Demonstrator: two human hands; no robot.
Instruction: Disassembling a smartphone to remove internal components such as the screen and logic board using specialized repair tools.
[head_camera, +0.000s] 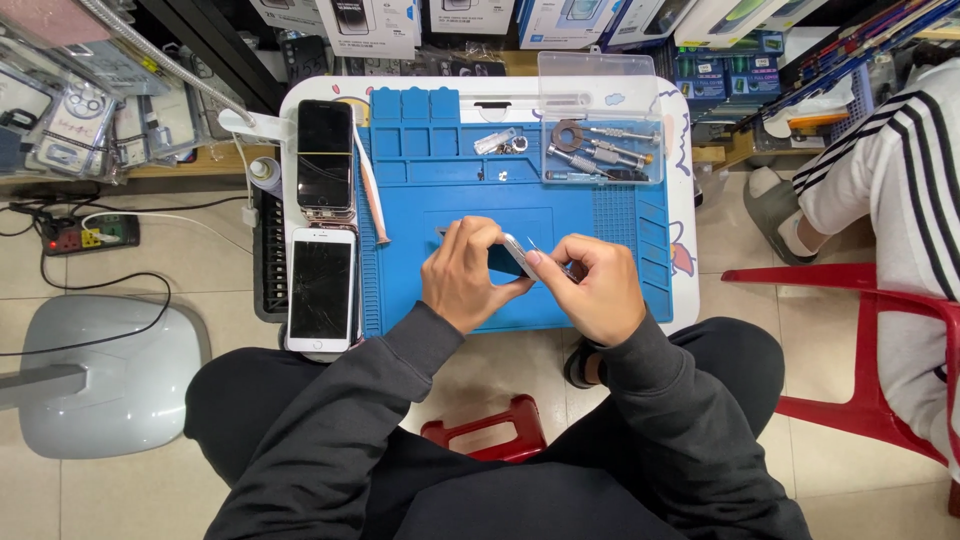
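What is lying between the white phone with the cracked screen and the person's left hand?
In the head view, only bare blue work mat lies between the white phone and the left hand; a pink-handled tool sits further up.

I sit in a small phone repair shop. My blue work mat (600, 290) covers the little surface (685, 180), with two phones (322, 240) laid beside it and a clear box of screwdrivers (600, 125). Boxed phones and hanging cases (70, 110) crowd the shelves around me.
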